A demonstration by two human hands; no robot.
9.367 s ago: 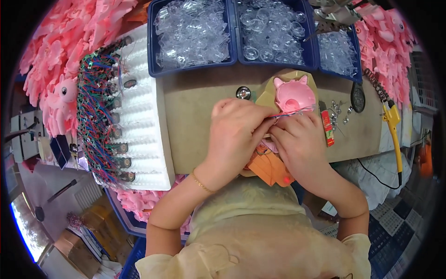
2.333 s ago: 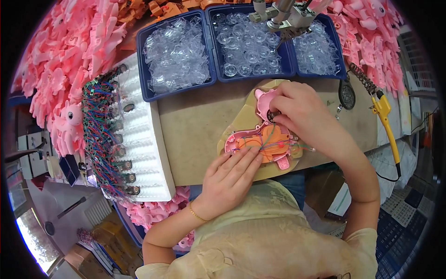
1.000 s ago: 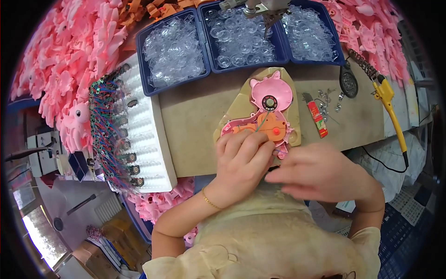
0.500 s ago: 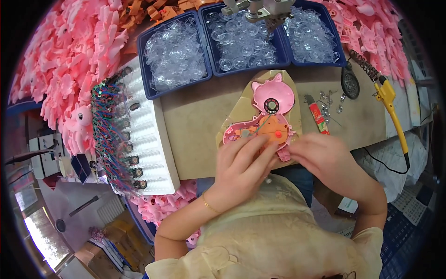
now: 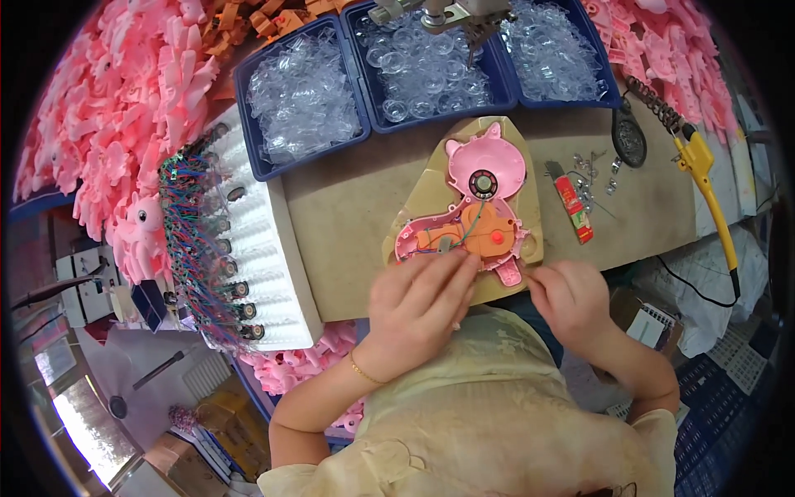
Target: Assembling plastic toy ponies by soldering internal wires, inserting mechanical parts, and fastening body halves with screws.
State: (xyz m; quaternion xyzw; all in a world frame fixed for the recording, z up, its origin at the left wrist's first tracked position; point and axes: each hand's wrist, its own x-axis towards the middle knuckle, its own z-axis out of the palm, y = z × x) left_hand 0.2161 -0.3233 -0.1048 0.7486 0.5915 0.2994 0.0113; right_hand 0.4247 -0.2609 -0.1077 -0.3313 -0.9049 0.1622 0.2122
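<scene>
A pink plastic toy half-shell (image 5: 493, 159) lies open side up in a tan, shaped holder (image 5: 424, 192) on the table. A round speaker (image 5: 483, 184) is in its head part. Its body holds an orange gearbox-like housing (image 5: 487, 225) with a red button and thin wires. My left hand (image 5: 421, 300) is closed at the shell's near edge, its fingertips against the shell and partly hidden. My right hand (image 5: 571, 302) pinches just right of the shell's foot; whatever it holds is too small to make out.
Blue bins (image 5: 370, 124) of clear plastic parts line the back under a metal machine head (image 5: 464, 15). At left stands a white foam tray (image 5: 290, 290) with wired speakers; pink shells (image 5: 124, 108) pile beyond. A red tube (image 5: 571, 203), metal bits and yellow-handled tool (image 5: 697, 161) are at right.
My right hand has drawn slightly down and back from the shell's side. My left fingers have slid a little toward the near edge, showing more of the orange housing.
</scene>
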